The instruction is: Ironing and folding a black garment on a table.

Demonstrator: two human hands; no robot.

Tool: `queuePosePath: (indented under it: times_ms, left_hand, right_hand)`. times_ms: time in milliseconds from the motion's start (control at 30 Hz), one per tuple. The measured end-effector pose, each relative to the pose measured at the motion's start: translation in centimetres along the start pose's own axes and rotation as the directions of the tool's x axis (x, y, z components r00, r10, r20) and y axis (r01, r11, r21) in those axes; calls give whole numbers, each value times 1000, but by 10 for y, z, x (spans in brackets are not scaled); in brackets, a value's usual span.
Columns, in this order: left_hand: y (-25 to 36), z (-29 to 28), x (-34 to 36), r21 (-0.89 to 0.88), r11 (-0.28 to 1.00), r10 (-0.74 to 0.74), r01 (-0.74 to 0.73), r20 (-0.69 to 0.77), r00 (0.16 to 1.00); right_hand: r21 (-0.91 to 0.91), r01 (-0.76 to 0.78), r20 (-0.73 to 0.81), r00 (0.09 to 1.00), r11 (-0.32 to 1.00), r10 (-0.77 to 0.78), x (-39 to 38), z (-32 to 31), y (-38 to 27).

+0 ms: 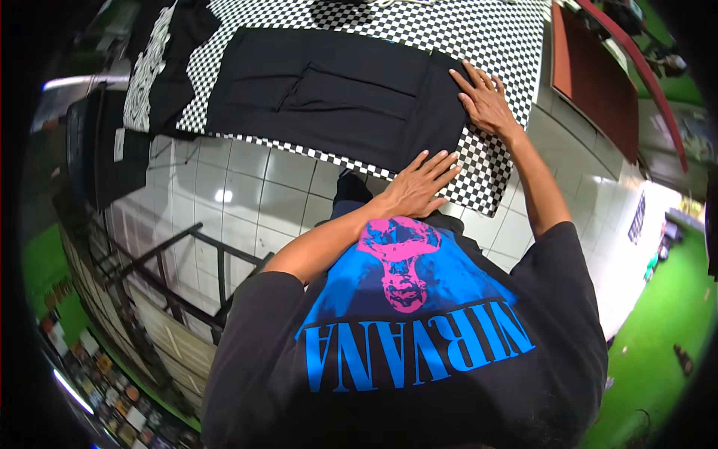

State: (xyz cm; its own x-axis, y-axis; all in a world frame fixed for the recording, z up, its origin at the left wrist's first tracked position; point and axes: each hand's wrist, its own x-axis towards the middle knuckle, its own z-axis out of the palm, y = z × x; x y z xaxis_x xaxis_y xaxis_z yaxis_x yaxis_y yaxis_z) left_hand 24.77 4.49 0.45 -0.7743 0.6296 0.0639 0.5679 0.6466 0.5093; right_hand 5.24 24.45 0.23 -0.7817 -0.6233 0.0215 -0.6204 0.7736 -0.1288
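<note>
A black fabric garment (344, 90) lies folded and spread lengthwise on a table with a black-and-white checkered cover (482, 176). Creases and a raised flap run across its middle; its exact kind is not clear. My left hand (421, 184) rests palm down at its near right corner, fingers apart over the table's front edge. At the garment's right end, my right hand (488, 103) lies flat with fingers spread, fingertips touching the fabric. Neither hand grasps anything.
More black fabric (179, 67) and a bundle of pale cord or trim (148, 82) hang at the table's left end. Below left stands a dark metal frame (213, 254). A reddish-brown panel (594, 82) stands to the right, beyond the white tiled floor (247, 179).
</note>
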Motion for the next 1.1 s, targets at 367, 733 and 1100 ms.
queuePosePath:
  times_ms: [367, 733, 1100]
  left_hand:
    - [36, 11, -9, 121, 980, -157, 156, -1, 988]
    - [47, 17, 9, 27, 940, -304, 340, -387, 870]
    - [44, 11, 28, -28, 882, -428, 470, -461, 777]
  right_hand:
    - [48, 276, 30, 960, 960, -278, 18, -25, 34]
    - [93, 458, 49, 885, 884, -463, 17, -43, 38]
    - [242, 370, -128, 929, 897, -348, 35, -28, 63]
